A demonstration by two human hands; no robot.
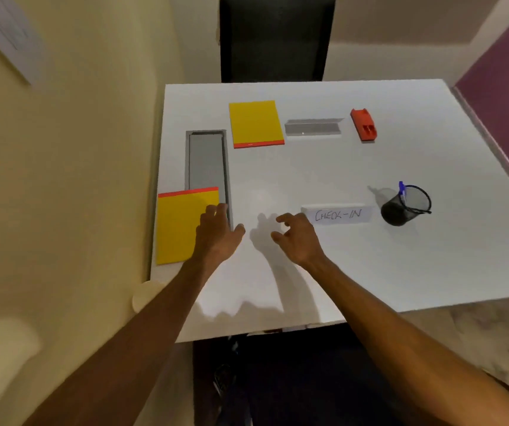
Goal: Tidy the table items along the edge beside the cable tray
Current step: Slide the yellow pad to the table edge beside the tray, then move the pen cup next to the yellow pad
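- Beside the cable tray [207, 159], your left hand [216, 233] lies flat and open on the near yellow pad [179, 227], gripping nothing; that pad overlaps the tray's near end.
- You seem to be squaring this pad along the table [308, 287] edge.
- Your right hand [296, 238] hovers loosely curled and empty just beside the CHECK-IN sign [337, 214].
- Next, likely gather the far yellow pad [255, 123], sign and pen cup [405, 206], now well apart.

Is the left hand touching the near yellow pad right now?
Touching. In the head view, the left hand lies flat on the right side of the near yellow pad, fingers overlapping it with no visible gap. The right hand hovers apart, holding nothing.
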